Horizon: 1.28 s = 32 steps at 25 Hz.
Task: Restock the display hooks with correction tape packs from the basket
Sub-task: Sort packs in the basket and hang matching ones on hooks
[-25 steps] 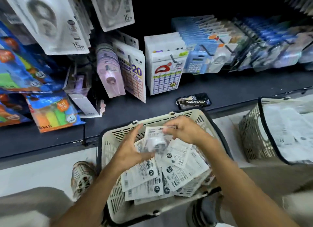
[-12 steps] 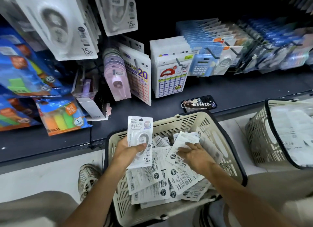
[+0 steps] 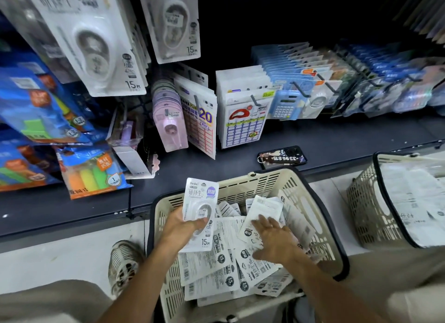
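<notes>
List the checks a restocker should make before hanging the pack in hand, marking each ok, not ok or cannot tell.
1. Left hand grips one correction tape pack firmly: ok.
2. Pack faces front, upright: ok.
3. Hang hole at pack's top is open: cannot tell.
4. Matching 15 m packs hang upper left: ok.
5. That hook has free room: cannot tell.
6. Right hand lies flat on the packs in the basket, holding nothing: ok.

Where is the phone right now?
In the head view, the phone lies flat on the dark shelf, just behind the basket and in front of the hanging sticker packs.
</notes>
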Each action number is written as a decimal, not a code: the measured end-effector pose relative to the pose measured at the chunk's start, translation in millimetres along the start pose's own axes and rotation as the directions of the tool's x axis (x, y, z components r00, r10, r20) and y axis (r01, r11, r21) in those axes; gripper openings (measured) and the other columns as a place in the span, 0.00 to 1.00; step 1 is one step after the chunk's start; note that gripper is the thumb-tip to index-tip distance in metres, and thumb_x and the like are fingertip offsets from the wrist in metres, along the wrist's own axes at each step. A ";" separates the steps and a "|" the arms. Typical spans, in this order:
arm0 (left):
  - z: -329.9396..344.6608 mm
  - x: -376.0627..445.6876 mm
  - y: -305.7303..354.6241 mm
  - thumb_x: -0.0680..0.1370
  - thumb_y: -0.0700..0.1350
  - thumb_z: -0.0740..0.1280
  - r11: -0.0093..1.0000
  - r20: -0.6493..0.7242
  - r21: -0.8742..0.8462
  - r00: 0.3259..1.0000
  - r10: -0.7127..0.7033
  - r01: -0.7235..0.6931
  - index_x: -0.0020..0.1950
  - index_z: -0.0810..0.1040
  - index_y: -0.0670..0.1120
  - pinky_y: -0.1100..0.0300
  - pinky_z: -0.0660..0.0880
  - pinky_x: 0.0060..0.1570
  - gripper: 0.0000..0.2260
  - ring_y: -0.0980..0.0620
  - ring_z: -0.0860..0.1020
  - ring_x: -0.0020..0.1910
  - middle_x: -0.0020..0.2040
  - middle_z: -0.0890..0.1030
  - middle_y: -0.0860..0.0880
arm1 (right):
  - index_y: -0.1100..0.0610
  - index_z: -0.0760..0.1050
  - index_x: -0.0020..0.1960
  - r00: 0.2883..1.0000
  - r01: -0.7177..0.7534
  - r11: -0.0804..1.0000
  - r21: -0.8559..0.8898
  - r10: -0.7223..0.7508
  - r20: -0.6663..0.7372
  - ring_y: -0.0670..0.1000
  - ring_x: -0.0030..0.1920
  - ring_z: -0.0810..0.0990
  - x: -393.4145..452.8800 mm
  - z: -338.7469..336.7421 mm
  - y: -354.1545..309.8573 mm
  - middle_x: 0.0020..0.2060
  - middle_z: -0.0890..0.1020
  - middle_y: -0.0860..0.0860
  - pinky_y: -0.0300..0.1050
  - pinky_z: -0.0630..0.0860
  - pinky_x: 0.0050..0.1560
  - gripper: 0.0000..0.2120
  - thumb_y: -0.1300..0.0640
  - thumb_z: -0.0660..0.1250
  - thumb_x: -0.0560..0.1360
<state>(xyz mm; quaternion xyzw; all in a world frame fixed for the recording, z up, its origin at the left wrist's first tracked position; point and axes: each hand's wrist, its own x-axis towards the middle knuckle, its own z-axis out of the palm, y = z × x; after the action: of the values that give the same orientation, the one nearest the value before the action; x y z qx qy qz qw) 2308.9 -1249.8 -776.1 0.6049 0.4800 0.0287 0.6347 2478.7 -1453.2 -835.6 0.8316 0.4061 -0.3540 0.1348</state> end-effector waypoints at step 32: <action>9.1 -1.1 6.2 0.71 0.40 0.80 0.996 0.120 -0.047 0.991 -0.063 0.069 0.58 0.81 0.52 0.55 0.81 0.42 0.19 0.50 0.88 0.45 0.48 0.89 0.52 | 0.42 0.57 0.79 0.982 0.056 0.993 0.104 -0.074 0.173 0.57 0.79 0.57 -16.4 -14.5 2.5 0.81 0.56 0.48 0.61 0.58 0.76 0.42 0.70 0.63 0.72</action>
<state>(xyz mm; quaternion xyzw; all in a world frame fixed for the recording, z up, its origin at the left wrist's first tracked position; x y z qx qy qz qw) 2317.6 -1255.6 -772.4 0.5728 0.4602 -0.0161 0.6781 2480.7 -1456.9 -814.0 0.7888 0.4016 -0.4503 0.1173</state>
